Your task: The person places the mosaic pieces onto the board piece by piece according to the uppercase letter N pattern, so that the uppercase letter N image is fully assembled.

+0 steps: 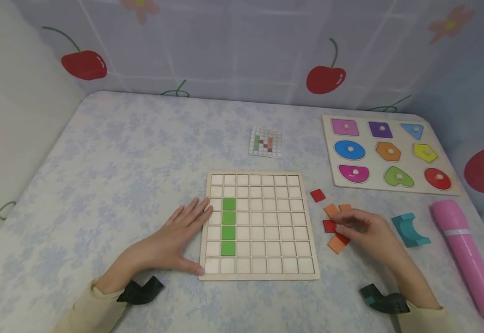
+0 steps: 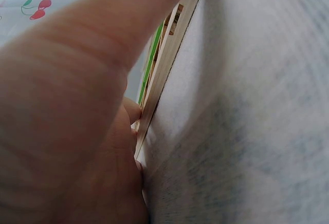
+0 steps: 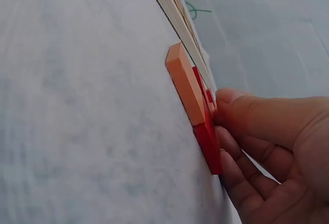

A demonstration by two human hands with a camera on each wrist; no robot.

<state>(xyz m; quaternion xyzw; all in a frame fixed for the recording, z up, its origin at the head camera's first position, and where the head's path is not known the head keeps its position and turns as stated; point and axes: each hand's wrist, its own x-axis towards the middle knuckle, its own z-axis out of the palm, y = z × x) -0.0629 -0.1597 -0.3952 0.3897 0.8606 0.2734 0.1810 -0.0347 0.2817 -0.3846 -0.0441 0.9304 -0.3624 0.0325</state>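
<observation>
A square wooden grid board [image 1: 260, 277] lies on the table, with a column of several green square tiles [image 1: 228, 217] in its second column from the left. Spread along the board's left edge, my left hand [image 1: 171, 240] rests with fingertips and thumb at the rim. My right hand [image 1: 370, 233] reaches into a cluster of loose tiles right of the board, thumb and index bent close over them. A red tile [image 3: 208, 144] and an orange tile [image 3: 186, 85] lie by its fingers in the right wrist view. Whether a tile is pinched I cannot tell.
Behind the board lies a small pattern card [image 1: 265, 142] with a coloured grid. A lone red tile [image 1: 318, 195] sits near the board's right edge. A knobbed shape puzzle [image 1: 370, 164], a teal arch block [image 1: 410, 230] and a pink toy microphone [image 1: 470, 259] occupy the right side.
</observation>
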